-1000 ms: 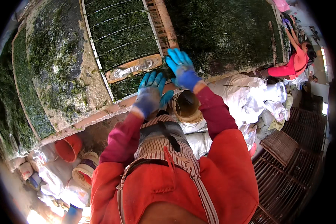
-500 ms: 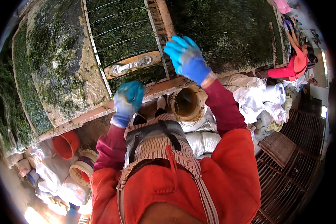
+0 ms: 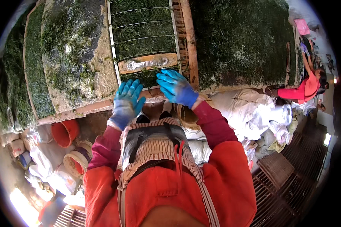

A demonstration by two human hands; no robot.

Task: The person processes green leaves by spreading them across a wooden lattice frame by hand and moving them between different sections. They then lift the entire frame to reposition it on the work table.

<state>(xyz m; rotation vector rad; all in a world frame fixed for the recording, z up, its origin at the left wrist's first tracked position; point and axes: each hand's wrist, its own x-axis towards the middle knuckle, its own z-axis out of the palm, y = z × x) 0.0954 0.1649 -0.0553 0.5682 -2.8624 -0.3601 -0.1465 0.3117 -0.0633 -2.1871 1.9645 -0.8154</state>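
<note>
A long frame with pale rails (image 3: 112,38) and thin crossbars lies over dark green, shredded, seaweed-like material (image 3: 144,44). Across its near part rests a wooden block with a metal handle (image 3: 148,62), which neither hand touches. My left hand (image 3: 125,106), in a blue-and-teal glove, is at the frame's near left corner, fingers stretched forward. At the near right corner my right hand (image 3: 177,87), gloved alike, has its fingers extended over the green strip just below the block. Both hands look empty; whether the fingertips press on the green material is hard to tell.
More green material covers the surface at left (image 3: 70,49) and right (image 3: 238,45). Below its front edge are a red bucket (image 3: 64,133), a pale bucket (image 3: 77,159), a tan bucket (image 3: 188,118) and white sacks (image 3: 238,104). Slatted racks (image 3: 276,196) stand lower right; another person (image 3: 305,90) works far right.
My right hand has come from beyond the right rail to the frame's near end. My left hand, earlier curled, now has its fingers stretched out. The whole view has shifted.
</note>
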